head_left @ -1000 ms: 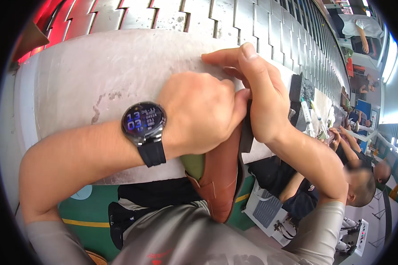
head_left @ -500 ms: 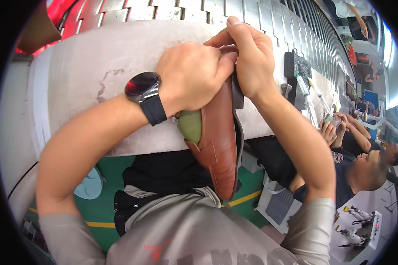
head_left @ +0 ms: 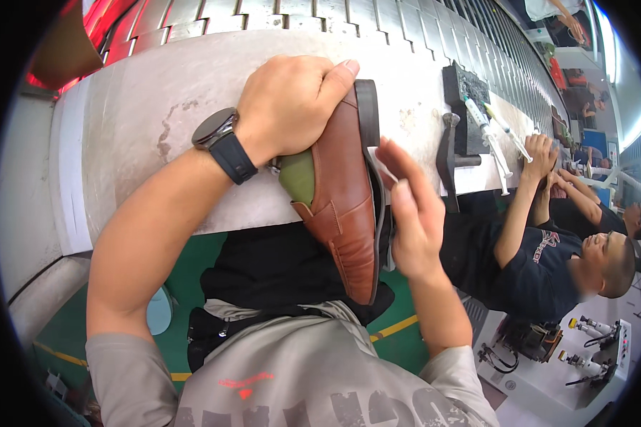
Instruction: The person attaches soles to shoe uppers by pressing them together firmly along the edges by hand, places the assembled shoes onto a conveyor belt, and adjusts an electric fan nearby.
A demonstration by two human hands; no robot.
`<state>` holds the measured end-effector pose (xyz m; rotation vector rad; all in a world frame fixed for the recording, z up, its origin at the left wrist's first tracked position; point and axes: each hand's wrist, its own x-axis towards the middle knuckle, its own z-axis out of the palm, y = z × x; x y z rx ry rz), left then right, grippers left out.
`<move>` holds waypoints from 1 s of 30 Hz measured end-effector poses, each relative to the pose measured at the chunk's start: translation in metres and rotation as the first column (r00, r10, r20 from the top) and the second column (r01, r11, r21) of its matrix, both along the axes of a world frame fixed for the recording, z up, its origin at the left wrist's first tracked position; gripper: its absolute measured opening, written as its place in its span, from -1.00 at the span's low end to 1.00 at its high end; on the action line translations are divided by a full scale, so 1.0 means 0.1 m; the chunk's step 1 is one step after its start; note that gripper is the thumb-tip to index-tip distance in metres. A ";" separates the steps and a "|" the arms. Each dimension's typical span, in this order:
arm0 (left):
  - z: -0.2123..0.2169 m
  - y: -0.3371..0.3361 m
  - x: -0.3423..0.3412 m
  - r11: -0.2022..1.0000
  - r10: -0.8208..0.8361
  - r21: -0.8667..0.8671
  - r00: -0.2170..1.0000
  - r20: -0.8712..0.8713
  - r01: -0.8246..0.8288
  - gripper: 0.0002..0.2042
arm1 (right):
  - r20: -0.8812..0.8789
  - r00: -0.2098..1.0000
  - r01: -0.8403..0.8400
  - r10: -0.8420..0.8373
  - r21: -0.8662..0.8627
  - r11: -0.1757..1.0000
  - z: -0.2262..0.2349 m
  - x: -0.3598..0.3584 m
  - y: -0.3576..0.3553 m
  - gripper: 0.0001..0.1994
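Note:
A brown leather shoe (head_left: 350, 206) lies on its side, its toe pointing toward my body over the near edge of the worktop. My left hand (head_left: 288, 107) is closed round the heel end, its thumb along the upper near the dark heel. A green shoe last (head_left: 299, 178) fills the opening. Beside the sole edge is my right hand (head_left: 414, 213), its fingers stretched out and thumb apart. A thin pale edge shows between its fingertips and the sole; whether the fingers touch it I cannot tell.
On the right of the pale worktop (head_left: 135, 135) lie a hammer (head_left: 447, 149), a black block (head_left: 463, 99) and two syringes (head_left: 486, 132). Beyond runs a metal slat conveyor (head_left: 320, 18). A co-worker (head_left: 541, 256) works at right, near a machine with clamps (head_left: 591, 349).
My right hand has left the heel and come down toward me along the sole. The left hand keeps hold of the shoe, which has shifted slightly away from my body.

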<state>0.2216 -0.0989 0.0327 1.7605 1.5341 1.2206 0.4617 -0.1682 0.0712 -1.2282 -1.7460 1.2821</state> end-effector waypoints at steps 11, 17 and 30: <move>0.09 0.03 0.02 0.996 -0.011 -0.088 1.000 0.008 0.012 -0.41 | 0.202 0.964 -0.191 0.173 0.070 0.979 0.22 -0.01 -0.51 0.06; 0.06 0.02 0.00 0.997 -0.003 -0.072 1.000 0.010 0.004 -0.42 | 0.422 0.893 -0.265 0.159 0.205 0.942 0.36 -0.06 -0.68 0.05; 0.08 0.03 0.01 0.998 -0.020 -0.059 1.000 0.016 0.021 -0.46 | 0.363 0.930 -0.193 0.060 0.340 0.920 0.14 -0.08 -0.76 0.04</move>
